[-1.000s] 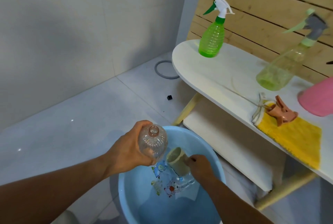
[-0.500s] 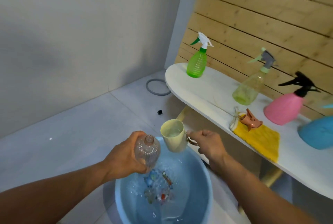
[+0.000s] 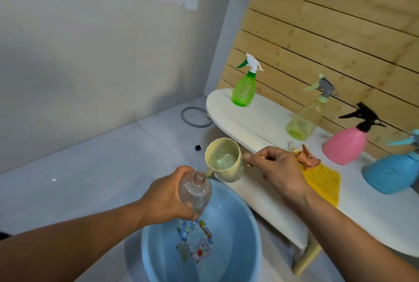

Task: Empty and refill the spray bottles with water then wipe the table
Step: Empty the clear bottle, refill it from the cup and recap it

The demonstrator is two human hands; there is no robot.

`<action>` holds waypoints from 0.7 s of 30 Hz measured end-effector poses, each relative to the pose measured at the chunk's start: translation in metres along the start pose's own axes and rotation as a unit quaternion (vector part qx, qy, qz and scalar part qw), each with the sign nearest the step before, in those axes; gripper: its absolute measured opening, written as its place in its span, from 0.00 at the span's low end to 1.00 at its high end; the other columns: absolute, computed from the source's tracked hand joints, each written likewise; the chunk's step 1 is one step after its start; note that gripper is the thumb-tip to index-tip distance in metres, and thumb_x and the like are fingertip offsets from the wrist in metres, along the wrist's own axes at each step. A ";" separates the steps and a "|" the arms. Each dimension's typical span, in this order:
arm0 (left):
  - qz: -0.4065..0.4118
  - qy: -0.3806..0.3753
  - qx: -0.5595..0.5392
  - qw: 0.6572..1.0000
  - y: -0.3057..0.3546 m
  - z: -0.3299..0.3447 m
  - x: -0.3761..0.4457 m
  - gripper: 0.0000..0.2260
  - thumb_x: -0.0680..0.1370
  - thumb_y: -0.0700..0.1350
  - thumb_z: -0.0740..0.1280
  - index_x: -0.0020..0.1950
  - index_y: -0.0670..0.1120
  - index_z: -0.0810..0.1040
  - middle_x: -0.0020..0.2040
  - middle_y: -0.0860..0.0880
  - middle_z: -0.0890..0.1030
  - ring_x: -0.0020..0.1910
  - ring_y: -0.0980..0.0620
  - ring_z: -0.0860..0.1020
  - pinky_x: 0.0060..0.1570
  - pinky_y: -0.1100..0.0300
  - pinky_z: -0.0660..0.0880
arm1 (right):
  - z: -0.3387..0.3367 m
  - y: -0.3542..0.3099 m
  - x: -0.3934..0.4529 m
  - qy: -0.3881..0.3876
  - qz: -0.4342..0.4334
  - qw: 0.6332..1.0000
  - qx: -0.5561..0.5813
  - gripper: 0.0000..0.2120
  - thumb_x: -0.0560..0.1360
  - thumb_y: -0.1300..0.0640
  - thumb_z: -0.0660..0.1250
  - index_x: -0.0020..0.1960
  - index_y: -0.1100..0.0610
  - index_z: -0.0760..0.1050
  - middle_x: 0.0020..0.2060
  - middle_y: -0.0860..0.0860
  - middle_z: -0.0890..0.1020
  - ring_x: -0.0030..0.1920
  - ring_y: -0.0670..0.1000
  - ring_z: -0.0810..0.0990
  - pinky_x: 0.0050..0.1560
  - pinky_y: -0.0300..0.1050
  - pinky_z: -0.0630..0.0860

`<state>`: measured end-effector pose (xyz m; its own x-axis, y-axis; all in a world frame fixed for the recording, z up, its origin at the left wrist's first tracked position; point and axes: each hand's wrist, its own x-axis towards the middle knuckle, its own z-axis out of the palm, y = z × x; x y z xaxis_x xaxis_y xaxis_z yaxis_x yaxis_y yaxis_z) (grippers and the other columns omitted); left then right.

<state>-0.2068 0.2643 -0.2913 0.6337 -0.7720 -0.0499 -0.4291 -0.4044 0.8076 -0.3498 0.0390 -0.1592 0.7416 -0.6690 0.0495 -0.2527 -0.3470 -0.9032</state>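
My left hand (image 3: 167, 198) grips a clear pinkish bottle (image 3: 195, 191) without its spray head, neck pointing up, above the blue basin (image 3: 244, 236) of water on the floor. My right hand (image 3: 278, 168) holds a pale yellow cup (image 3: 224, 161) by its handle, just above and right of the bottle's mouth; water shows inside the cup. The bottle's orange spray head (image 3: 309, 160) lies on a yellow cloth (image 3: 322, 182) on the white table (image 3: 260, 118). A green bottle (image 3: 244, 86), a yellowish bottle (image 3: 303, 120), a pink bottle (image 3: 347, 143) and a blue bottle (image 3: 394, 173) stand on the table.
A wooden slat wall (image 3: 328, 39) backs the table. A grey ring (image 3: 195, 116) and a small black piece (image 3: 198, 147) lie on the tiled floor. A lower shelf (image 3: 272, 209) runs under the tabletop beside the basin.
My right hand lifted the cup out of the basin, filled with water, up beside the bottle's mouth. My left hand kept the bottle over the basin. The view tilted up.
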 end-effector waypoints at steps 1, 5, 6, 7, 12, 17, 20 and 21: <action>0.005 0.002 0.006 1.000 0.001 0.001 0.001 0.47 0.53 0.65 0.84 0.66 0.71 0.63 0.56 0.62 0.80 0.55 0.58 0.79 0.56 0.59 0.79 | -0.001 0.000 0.000 0.002 -0.007 1.000 -0.002 0.18 0.69 0.49 0.80 0.40 0.63 0.80 0.31 0.51 0.78 0.30 0.47 0.69 0.30 0.40 0.67; 0.020 0.010 0.021 1.000 0.001 0.003 0.004 0.47 0.53 0.66 0.84 0.67 0.70 0.64 0.57 0.63 0.78 0.56 0.58 0.78 0.55 0.59 0.78 | -0.003 -0.002 -0.001 0.006 -0.042 0.999 -0.013 0.15 0.70 0.50 0.80 0.37 0.59 0.80 0.25 0.44 0.74 0.26 0.43 0.67 0.27 0.33 0.64; 0.022 0.010 0.021 0.999 0.001 0.003 0.005 0.47 0.53 0.66 0.84 0.67 0.70 0.64 0.57 0.63 0.78 0.56 0.58 0.78 0.56 0.59 0.78 | -0.004 -0.003 -0.001 0.006 -0.053 0.998 -0.019 0.14 0.70 0.50 0.80 0.37 0.59 0.80 0.25 0.42 0.74 0.26 0.42 0.67 0.27 0.32 0.64; 0.024 0.010 0.021 0.999 0.001 0.003 0.005 0.48 0.52 0.66 0.84 0.67 0.70 0.64 0.58 0.63 0.78 0.56 0.58 0.78 0.56 0.59 0.78 | -0.004 -0.003 -0.001 0.006 -0.062 0.998 -0.026 0.14 0.70 0.51 0.80 0.37 0.59 0.80 0.24 0.42 0.74 0.26 0.41 0.67 0.27 0.31 0.64; 0.034 0.012 0.023 0.999 0.003 0.005 0.008 0.47 0.53 0.65 0.84 0.67 0.69 0.65 0.57 0.63 0.78 0.57 0.56 0.78 0.56 0.57 0.79 | -0.002 -0.007 -0.004 0.007 -0.072 0.996 -0.053 0.13 0.71 0.51 0.79 0.36 0.56 0.80 0.24 0.42 0.75 0.26 0.42 0.67 0.26 0.32 0.64; 0.036 0.012 0.020 0.999 0.004 0.005 0.008 0.47 0.54 0.64 0.84 0.68 0.69 0.65 0.57 0.63 0.78 0.56 0.56 0.78 0.56 0.56 0.79 | 0.000 -0.009 -0.008 0.011 -0.081 0.993 -0.089 0.13 0.71 0.49 0.79 0.36 0.54 0.79 0.25 0.42 0.76 0.27 0.41 0.68 0.28 0.32 0.65; 0.038 0.015 0.022 0.999 0.004 0.005 0.009 0.47 0.54 0.65 0.84 0.68 0.70 0.64 0.57 0.63 0.78 0.56 0.56 0.78 0.56 0.56 0.79 | 0.001 -0.010 -0.009 0.014 -0.086 0.990 -0.107 0.13 0.71 0.48 0.79 0.36 0.54 0.79 0.25 0.43 0.76 0.27 0.42 0.68 0.28 0.33 0.65; 0.038 0.014 0.021 0.999 0.004 0.005 0.009 0.47 0.54 0.64 0.84 0.68 0.70 0.64 0.57 0.63 0.78 0.56 0.56 0.78 0.56 0.55 0.79 | 0.002 -0.011 -0.010 0.013 -0.088 0.990 -0.112 0.13 0.72 0.48 0.79 0.36 0.54 0.79 0.25 0.43 0.75 0.27 0.42 0.68 0.28 0.33 0.65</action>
<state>-0.2057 0.2535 -0.2918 0.6167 -0.7867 0.0275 -0.5027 -0.3667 0.7828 -0.3535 0.0507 -0.1505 0.7704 -0.6016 0.2110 -0.2547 -0.5939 -0.7632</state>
